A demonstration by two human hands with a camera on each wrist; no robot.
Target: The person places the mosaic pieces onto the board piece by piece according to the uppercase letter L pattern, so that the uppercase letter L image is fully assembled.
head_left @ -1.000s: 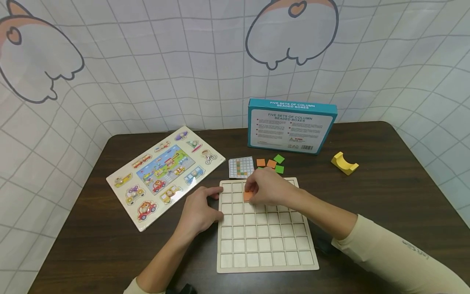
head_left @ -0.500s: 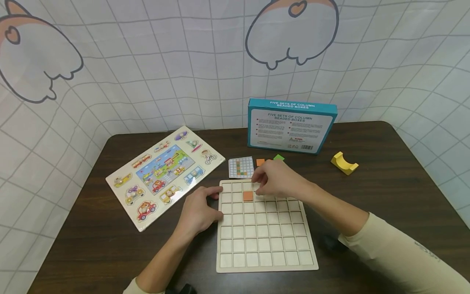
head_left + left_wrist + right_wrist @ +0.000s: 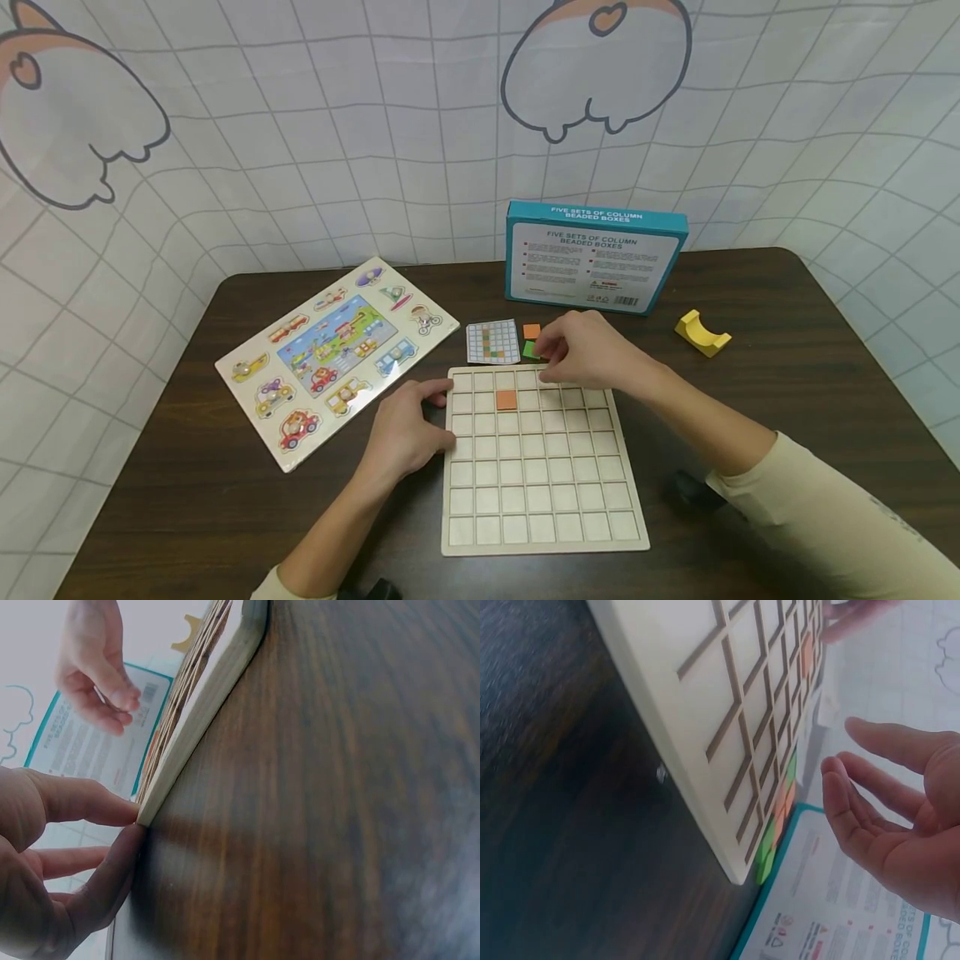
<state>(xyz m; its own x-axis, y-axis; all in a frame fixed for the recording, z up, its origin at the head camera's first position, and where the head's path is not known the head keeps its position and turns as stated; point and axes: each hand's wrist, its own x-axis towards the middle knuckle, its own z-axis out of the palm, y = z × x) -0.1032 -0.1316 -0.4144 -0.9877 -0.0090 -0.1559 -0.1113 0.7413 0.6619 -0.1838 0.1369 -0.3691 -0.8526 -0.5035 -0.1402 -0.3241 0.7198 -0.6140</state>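
Note:
A pale wooden grid board [image 3: 525, 473] lies on the table with one orange square tile [image 3: 506, 400] in a cell of its second row. My left hand [image 3: 405, 432] touches the board's left edge with thumb and index finger; in the left wrist view the fingertips [image 3: 129, 817] press against its side. Over the board's far edge hovers my right hand [image 3: 588, 350], empty, its thumb apart from the loosely bent fingers in the right wrist view. Partly hidden behind it are several loose tiles, among them a green tile [image 3: 530, 349] and an orange tile [image 3: 532, 332].
A small pattern card [image 3: 492, 342] lies just behind the board. Left of it is a vehicle picture puzzle [image 3: 337, 354]. A teal box [image 3: 596, 258] stands upright at the back, and a yellow curved block [image 3: 702, 333] sits to the right on the dark table [image 3: 765, 375].
My right hand let go of the orange tile in the board's second row, then moved back and to the right towards the loose tiles. My left hand stayed at the board's edge.

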